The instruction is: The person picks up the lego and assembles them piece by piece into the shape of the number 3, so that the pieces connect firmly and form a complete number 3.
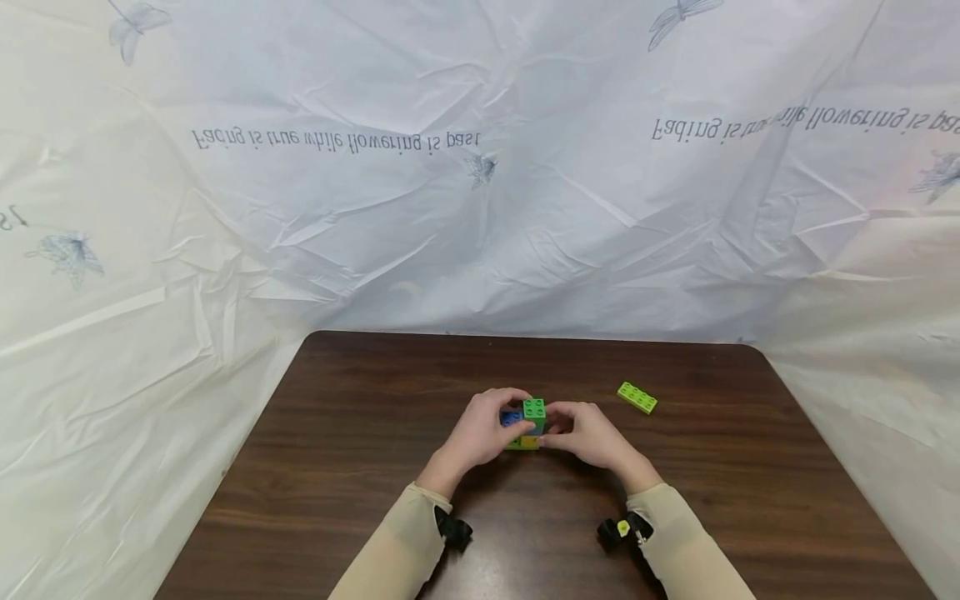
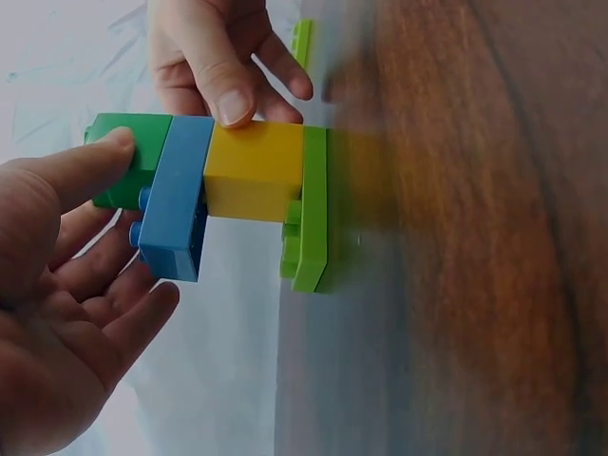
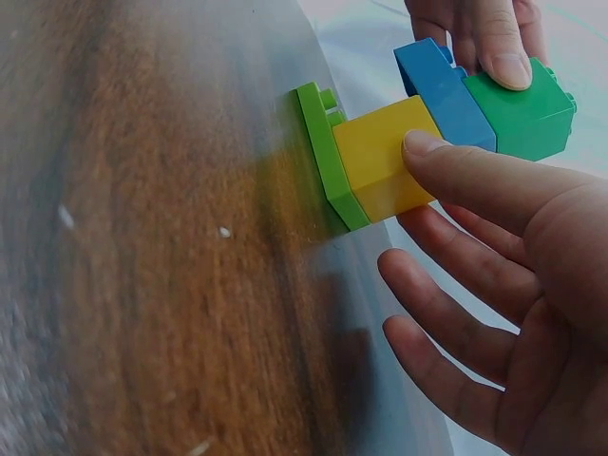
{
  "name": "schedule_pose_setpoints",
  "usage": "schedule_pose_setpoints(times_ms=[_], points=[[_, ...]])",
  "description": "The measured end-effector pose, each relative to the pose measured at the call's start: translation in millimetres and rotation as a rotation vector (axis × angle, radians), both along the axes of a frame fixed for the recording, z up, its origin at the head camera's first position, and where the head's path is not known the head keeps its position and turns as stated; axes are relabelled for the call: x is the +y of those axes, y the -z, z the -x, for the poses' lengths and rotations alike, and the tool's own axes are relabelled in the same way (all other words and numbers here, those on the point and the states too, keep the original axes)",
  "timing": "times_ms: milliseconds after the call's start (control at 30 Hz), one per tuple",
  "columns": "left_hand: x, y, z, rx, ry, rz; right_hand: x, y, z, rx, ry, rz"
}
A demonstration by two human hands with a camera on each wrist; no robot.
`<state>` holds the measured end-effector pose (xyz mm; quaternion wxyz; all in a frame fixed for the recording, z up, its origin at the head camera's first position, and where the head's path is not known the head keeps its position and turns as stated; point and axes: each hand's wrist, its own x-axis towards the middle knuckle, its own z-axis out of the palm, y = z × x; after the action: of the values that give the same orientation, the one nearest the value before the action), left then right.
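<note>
Evenly Held From Both Sides

My left hand [image 1: 480, 429] had its thumb on the near face of the green block [image 3: 527, 114] and a finger behind it, a pinch only as wide as that block. My right hand [image 1: 592, 433] gripped lower, thumb against the yellow block [image 2: 255, 171], with the outer fingers spread loosely away from it.

Between them stood the tower [image 1: 534, 417], upright, its long axis rising from the surface [image 1: 360, 467]: lime base plate [image 2: 315, 209], yellow, then the blue block [image 2: 180, 199], then green on top. The blue block and base plate both reached out towards my left, leaving a gap beside the yellow. Neither hand was clearly nearer; what told them apart was height, left at the top, right below the blue.

Farther out, beyond my right hand and nearer to it than to my left, a loose lime plate [image 1: 637, 397] lay studs up, its length slanting from far left to near right. Behind hung a creased, printed sheet [image 1: 480, 225].
</note>
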<state>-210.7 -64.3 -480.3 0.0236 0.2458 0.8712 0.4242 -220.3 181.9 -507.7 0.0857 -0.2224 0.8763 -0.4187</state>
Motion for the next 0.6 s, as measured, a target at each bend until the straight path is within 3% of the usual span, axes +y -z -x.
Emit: schedule_pose_setpoints(times_ms=[233, 600], points=[[-2.5, 1.4, 2.6, -0.039, 0.011, -0.029, -1.5, 0.7, -1.1, -0.004, -0.003, 0.015], [0.5, 4.6, 1.0, -0.058, -0.022, -0.051, -1.1, -1.6, -2.7, 0.003, 0.003, 0.015]])
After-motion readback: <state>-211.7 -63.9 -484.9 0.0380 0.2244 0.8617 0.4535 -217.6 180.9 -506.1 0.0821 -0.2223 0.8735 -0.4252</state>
